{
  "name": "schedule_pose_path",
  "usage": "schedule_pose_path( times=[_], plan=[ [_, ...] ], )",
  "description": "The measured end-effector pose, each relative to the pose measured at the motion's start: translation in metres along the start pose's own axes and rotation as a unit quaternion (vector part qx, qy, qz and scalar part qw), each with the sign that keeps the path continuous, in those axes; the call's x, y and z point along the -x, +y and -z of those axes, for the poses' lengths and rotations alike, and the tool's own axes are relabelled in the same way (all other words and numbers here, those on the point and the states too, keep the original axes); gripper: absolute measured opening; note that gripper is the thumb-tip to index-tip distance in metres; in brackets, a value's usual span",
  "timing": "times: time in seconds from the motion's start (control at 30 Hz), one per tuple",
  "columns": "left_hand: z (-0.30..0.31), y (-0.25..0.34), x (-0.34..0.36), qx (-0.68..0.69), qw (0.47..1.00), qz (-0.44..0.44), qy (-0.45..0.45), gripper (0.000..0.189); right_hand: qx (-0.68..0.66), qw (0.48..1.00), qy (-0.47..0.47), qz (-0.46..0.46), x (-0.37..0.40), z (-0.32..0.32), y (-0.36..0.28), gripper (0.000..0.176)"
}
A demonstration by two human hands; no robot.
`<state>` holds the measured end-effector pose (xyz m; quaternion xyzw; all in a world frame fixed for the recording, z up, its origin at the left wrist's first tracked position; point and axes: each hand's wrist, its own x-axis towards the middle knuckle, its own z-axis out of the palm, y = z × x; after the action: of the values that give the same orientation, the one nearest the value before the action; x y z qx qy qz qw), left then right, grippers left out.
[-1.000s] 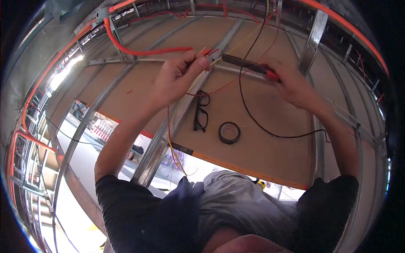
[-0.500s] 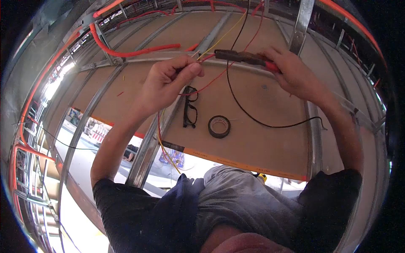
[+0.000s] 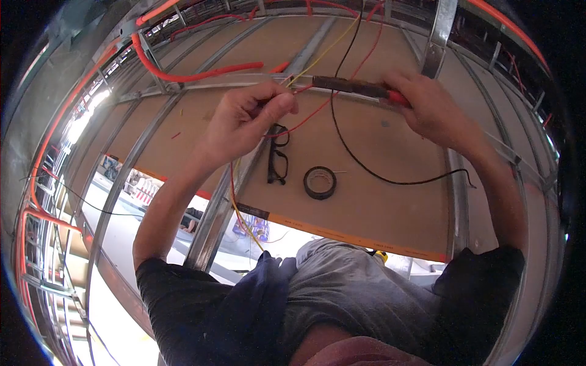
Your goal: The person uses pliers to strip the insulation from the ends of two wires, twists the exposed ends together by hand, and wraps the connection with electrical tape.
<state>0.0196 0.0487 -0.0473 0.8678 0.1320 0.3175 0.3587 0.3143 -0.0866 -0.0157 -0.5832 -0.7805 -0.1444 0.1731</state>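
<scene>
My left hand (image 3: pixel 247 122) is closed, thumb and forefinger pinching a red wire (image 3: pixel 304 89) and a yellow wire (image 3: pixel 323 53). Their lower lengths hang below the wrist. Wrapped in my right hand (image 3: pixel 430 107) is a pair of pliers (image 3: pixel 351 86) with red handles, its dark jaws pointing left. The jaw tips are right at the red wire, close beside my left fingertips. A loose black wire (image 3: pixel 366 174) drops behind the pliers and curves off to the right. Below my left hand lie black-framed glasses (image 3: pixel 272 156), and beside them a roll of black tape (image 3: pixel 307 188).
Brown board (image 3: pixel 390 213) spans between metal studs (image 3: pixel 210 235). Orange conduit (image 3: pixel 201 77) runs at the upper left. Past the board's lower edge, openings show a bright floor below, with a yellow object (image 3: pixel 381 256) partly hidden by my shirt.
The pliers have tilted slightly, their jaws a little lower, and my right fingers have shifted on the handles. My left hand keeps its pinch. The whole view has moved slightly.
</scene>
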Motion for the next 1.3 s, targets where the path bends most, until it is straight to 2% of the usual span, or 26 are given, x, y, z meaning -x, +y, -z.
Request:
schedule_pose_path(
  times=[0.07, 0.1, 0.13, 0.17, 0.2, 0.23, 0.27, 0.3, 0.33, 0.4, 0.53, 0.6, 0.73, 0.8, 1.0, 1.1, 1.23, 1.3],
  plan=[
    [0.001, 0.002, 0.001, 0.012, 1.000, 0.012, -0.004, 0.023, 0.036, 0.999, -0.029, -0.020, 0.002, 0.005, -0.003, 0.024],
    [0.003, 0.004, 0.003, -0.079, 0.997, -0.016, -0.019, 0.018, 0.036, 0.999, -0.029, -0.019, 0.006, 0.008, -0.002, 0.024],
    [0.005, 0.007, 0.006, -0.168, 0.984, -0.043, -0.033, 0.015, 0.030, 0.997, -0.068, 0.004, 0.013, 0.012, -0.001, 0.020],
    [0.006, 0.012, 0.013, -0.168, 0.984, -0.042, -0.030, 0.015, 0.026, 0.994, -0.106, 0.027, 0.017, 0.019, -0.002, 0.017],
    [0.005, 0.020, 0.023, -0.227, 0.962, -0.127, -0.076, 0.012, -0.010, 0.978, -0.208, -0.012, 0.024, 0.033, -0.012, 0.016],
    [0.003, 0.028, 0.034, -0.280, 0.929, -0.207, -0.126, 0.011, -0.051, 0.947, -0.312, -0.053, 0.031, 0.048, -0.023, 0.018],
    [0.001, 0.041, 0.042, -0.278, 0.930, -0.206, -0.126, 0.011, -0.152, 0.893, -0.419, -0.071, 0.032, 0.061, -0.026, 0.019],
    [-0.004, 0.055, 0.052, -0.262, 0.920, -0.248, -0.153, 0.011, -0.253, 0.812, -0.519, -0.087, 0.034, 0.065, -0.027, 0.021],
    [-0.009, 0.065, 0.059, -0.242, 0.909, -0.289, -0.180, 0.012, -0.260, 0.805, -0.526, -0.088, 0.041, 0.060, -0.024, 0.021],
    [-0.015, 0.074, 0.059, -0.248, 0.907, -0.287, -0.182, 0.012, -0.420, 0.647, -0.618, -0.153, 0.051, 0.058, -0.011, 0.024],
    [-0.027, 0.062, 0.054, -0.228, 0.914, -0.292, -0.168, 0.015, -0.463, 0.625, -0.605, -0.170, 0.057, 0.062, 0.001, 0.025],
    [-0.029, 0.055, 0.056, -0.231, 0.913, -0.300, -0.152, 0.018, -0.461, 0.590, -0.643, -0.160, 0.059, 0.060, 0.009, 0.026],
    [-0.031, 0.057, 0.054, -0.250, 0.910, -0.286, -0.164, 0.020, -0.480, 0.570, -0.641, -0.184, 0.067, 0.059, 0.018, 0.028],
    [-0.028, 0.057, 0.048, -0.259, 0.904, -0.288, -0.182, 0.022, -0.485, 0.577, -0.639, -0.153, 0.065, 0.056, 0.026, 0.031],
    [-0.035, 0.049, 0.054, -0.276, 0.900, -0.310, -0.130, 0.023, -0.476, 0.588, -0.633, -0.167, 0.067, 0.059, 0.022, 0.033],
    [-0.034, 0.054, 0.048, -0.265, 0.903, -0.305, -0.147, 0.024, -0.448, 0.602, -0.638, -0.174, 0.067, 0.063, 0.026, 0.028],
    [-0.035, 0.045, 0.051, -0.245, 0.905, -0.315, -0.149, 0.024, -0.470, 0.597, -0.625, -0.180, 0.067, 0.067, 0.027, 0.028],
    [-0.035, 0.053, 0.048, -0.276, 0.899, -0.312, -0.132, 0.024, -0.429, 0.602, -0.653, -0.167, 0.064, 0.071, 0.033, 0.031]
  ],
)
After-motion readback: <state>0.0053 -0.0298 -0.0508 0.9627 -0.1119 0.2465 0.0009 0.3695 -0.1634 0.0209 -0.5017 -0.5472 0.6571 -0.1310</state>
